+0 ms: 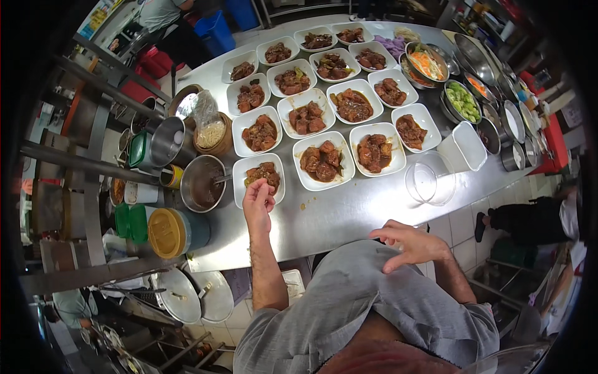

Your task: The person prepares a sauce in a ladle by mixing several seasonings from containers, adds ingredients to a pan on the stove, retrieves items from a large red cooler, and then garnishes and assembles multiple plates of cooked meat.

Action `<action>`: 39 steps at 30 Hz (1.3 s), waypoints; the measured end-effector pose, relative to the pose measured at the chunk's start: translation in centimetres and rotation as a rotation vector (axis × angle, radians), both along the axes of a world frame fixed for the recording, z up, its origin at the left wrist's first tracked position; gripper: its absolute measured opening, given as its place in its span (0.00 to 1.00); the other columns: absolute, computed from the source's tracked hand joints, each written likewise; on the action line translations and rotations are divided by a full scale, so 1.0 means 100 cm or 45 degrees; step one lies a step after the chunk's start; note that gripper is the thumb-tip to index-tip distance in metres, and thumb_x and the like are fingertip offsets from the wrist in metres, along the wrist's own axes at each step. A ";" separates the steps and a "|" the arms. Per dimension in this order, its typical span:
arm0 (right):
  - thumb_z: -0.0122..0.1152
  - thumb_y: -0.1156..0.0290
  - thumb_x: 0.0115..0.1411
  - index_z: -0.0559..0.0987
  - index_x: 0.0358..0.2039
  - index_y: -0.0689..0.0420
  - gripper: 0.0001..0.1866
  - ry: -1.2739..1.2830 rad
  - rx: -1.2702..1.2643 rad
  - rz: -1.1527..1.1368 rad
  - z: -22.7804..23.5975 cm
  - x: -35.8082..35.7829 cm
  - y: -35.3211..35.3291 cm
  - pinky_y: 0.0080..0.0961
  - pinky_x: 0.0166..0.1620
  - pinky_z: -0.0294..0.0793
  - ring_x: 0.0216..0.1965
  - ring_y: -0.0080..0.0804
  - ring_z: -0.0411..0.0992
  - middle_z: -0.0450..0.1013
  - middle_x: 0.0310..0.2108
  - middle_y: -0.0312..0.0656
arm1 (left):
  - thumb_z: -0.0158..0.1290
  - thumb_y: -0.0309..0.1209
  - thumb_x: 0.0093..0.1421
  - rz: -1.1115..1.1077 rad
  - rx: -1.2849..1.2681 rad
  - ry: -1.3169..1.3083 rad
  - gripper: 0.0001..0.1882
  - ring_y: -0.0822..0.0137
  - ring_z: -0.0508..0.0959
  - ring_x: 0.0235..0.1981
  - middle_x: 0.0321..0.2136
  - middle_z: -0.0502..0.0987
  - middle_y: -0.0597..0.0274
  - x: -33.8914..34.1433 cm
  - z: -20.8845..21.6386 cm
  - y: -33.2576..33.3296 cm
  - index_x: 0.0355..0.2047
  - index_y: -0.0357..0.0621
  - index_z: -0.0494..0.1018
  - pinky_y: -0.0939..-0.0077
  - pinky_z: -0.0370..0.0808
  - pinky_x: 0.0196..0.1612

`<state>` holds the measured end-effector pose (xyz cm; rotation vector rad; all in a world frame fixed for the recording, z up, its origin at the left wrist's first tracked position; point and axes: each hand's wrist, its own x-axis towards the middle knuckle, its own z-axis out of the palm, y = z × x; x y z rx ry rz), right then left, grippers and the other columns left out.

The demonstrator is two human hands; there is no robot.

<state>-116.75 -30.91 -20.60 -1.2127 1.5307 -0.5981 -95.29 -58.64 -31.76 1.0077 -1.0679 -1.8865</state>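
Note:
My left hand (257,207) is over the near edge of a white square bowl (242,195) of braised meat in brown sauce, at the front left of the rows. Its fingertips are drawn together in a pinch; whatever they may hold is too small to make out. In front of my grey shirt, my right hand (412,244) hangs with thumb and fingers apart, holding nothing. Several more such bowls stand in rows across the steel table (349,215), among them a front-middle bowl (341,181) and a front-right bowl (398,163).
Left of the bowls are a steel pot of brown sauce (202,190), a yellow-lidded tub (167,234) and a bamboo steamer (227,140). A clear round container (430,179) and a white container (470,146) stand at right, before bowls of cut vegetables (462,101). Other people stand nearby.

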 end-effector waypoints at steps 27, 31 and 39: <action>0.57 0.58 0.54 0.76 0.29 0.56 0.13 0.106 -0.215 -0.482 -0.015 0.044 0.069 0.24 0.38 0.65 0.34 0.26 0.65 0.64 0.30 0.36 | 0.48 0.29 0.59 -0.608 -0.208 0.053 0.09 0.80 0.67 0.18 0.27 0.74 0.63 -0.070 0.029 0.006 0.39 0.39 0.68 0.91 0.59 0.19; 0.50 0.51 0.58 0.75 0.26 0.58 0.20 0.077 -0.170 -0.342 -0.023 0.043 0.077 0.27 0.40 0.64 0.35 0.28 0.64 0.63 0.30 0.37 | 0.49 0.29 0.58 -0.630 -0.258 0.077 0.10 0.81 0.66 0.18 0.27 0.74 0.64 -0.084 0.036 0.020 0.39 0.39 0.68 0.92 0.57 0.18; 0.59 0.64 0.54 0.76 0.35 0.59 0.13 -0.076 -0.393 -0.825 -0.017 -0.019 0.133 0.22 0.35 0.64 0.30 0.23 0.62 0.63 0.26 0.34 | 0.49 0.28 0.58 -0.650 -0.209 0.094 0.09 0.82 0.65 0.17 0.26 0.73 0.65 -0.125 0.037 0.054 0.38 0.39 0.67 0.92 0.56 0.18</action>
